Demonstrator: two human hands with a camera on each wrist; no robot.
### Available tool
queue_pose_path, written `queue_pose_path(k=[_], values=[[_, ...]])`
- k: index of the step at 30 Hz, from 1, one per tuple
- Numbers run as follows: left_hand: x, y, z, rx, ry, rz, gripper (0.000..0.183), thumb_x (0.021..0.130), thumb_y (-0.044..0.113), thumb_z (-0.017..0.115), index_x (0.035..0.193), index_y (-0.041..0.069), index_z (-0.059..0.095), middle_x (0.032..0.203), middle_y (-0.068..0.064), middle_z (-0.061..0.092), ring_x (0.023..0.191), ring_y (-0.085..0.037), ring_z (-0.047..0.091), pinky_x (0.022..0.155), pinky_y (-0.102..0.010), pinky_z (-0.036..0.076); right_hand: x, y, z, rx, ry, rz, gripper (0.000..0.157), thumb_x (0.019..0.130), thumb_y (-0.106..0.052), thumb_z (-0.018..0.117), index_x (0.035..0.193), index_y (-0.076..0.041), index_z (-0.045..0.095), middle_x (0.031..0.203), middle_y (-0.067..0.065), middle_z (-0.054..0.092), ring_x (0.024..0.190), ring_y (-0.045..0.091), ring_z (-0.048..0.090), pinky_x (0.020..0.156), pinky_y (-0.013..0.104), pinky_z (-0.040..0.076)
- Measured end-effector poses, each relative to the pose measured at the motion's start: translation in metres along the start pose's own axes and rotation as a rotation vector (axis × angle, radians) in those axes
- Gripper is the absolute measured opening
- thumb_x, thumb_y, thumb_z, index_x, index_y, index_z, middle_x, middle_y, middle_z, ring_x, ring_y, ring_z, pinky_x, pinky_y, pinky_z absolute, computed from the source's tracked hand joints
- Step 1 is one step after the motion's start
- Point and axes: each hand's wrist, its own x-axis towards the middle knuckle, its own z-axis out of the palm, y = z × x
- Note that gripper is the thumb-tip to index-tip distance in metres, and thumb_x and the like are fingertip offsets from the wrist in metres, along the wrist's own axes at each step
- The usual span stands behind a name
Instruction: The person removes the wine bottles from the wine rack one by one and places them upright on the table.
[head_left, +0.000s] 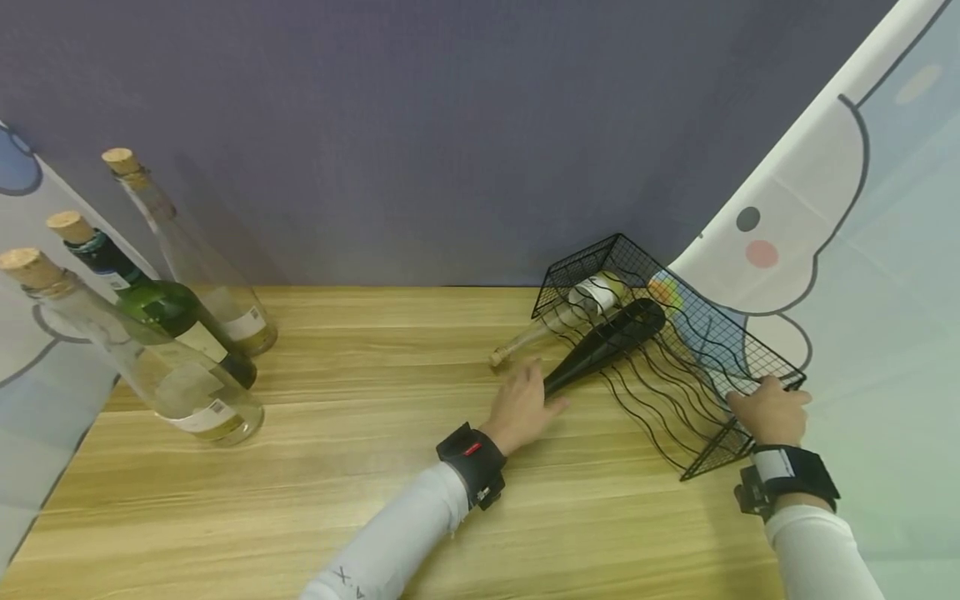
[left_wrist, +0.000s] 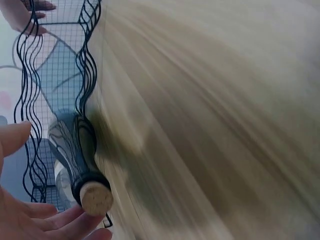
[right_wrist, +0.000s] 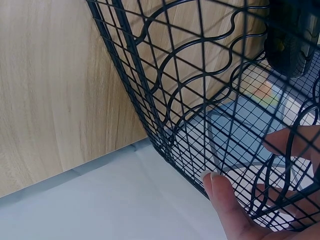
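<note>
dark cork-stoppered glass bottle lies slantwise in the black wire rack, neck toward the nearer left hand, loosely open beside its cork; right hand grips the rack's end.

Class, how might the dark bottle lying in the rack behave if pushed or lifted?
The dark bottle has a rounded body, so it might roll, though the wavy bars of the wire rack probably limit that. Its glossy surface looks slippery; if glass, it is likely stiff and breakable.

Wooden tabletop, dark backdrop behind it, cartoon-printed sheets (pink spot on the right one) either side.
</note>
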Motion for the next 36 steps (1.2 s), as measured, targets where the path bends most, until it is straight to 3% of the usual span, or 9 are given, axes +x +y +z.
queue_pose_path(k=[6,10,17,23,30,36], values=[[0.001,0.001,0.011,-0.024,-0.018,0.041,0.074,0.098,0.041,0.059,0.152,0.001,0.028,0.145,-0.026,0.046,0.131,-0.040,0.050,0.108,-0.052,0.041,0.001,-0.001,0.002,0.004,0.002,0.005,0.069,0.094,-0.028,0.048,0.136,0.022,0.024,0.126,0.057,0.022,0.098,0.068,0.045,0.075,0.064,0.048],[0.003,0.002,0.015,-0.007,0.002,0.071,0.071,0.097,0.033,0.062,0.152,0.001,0.028,0.141,-0.023,0.048,0.126,-0.037,0.054,0.104,-0.047,0.046,0.000,-0.001,0.002,-0.004,-0.007,0.001,0.070,0.095,-0.029,0.049,0.136,0.022,0.024,0.126,0.058,0.022,0.099,0.069,0.045,0.076,0.064,0.048],[0.006,-0.002,0.018,0.073,0.068,0.166,0.069,0.088,-0.003,0.066,0.148,-0.004,0.032,0.129,-0.021,0.055,0.110,-0.028,0.062,0.092,-0.034,0.053,-0.001,-0.002,0.001,-0.002,0.007,0.006,0.069,0.095,-0.028,0.048,0.136,0.022,0.024,0.126,0.057,0.023,0.100,0.068,0.045,0.076,0.065,0.048],[0.009,-0.005,0.018,0.016,-0.031,0.122,0.072,0.087,-0.011,0.059,0.151,-0.003,0.028,0.137,-0.025,0.053,0.116,-0.033,0.061,0.097,-0.038,0.053,0.000,-0.001,0.002,-0.003,0.016,0.006,0.069,0.094,-0.028,0.049,0.135,0.023,0.025,0.124,0.057,0.025,0.098,0.067,0.046,0.075,0.064,0.048],[0.012,-0.008,0.016,0.034,-0.146,0.095,0.064,0.093,-0.002,0.055,0.150,-0.006,0.028,0.147,-0.027,0.043,0.137,-0.039,0.044,0.115,-0.045,0.037,0.000,-0.002,0.003,-0.006,0.015,0.012,0.069,0.094,-0.028,0.049,0.135,0.022,0.026,0.125,0.056,0.025,0.099,0.068,0.046,0.076,0.064,0.049],[0.021,-0.009,0.018,0.049,-0.215,0.058,0.061,0.096,0.007,0.046,0.152,-0.005,0.025,0.153,-0.027,0.037,0.143,-0.040,0.037,0.118,-0.046,0.031,0.001,-0.002,0.002,0.000,0.012,0.013,0.069,0.094,-0.028,0.048,0.136,0.022,0.025,0.127,0.056,0.024,0.101,0.068,0.046,0.077,0.064,0.048]])
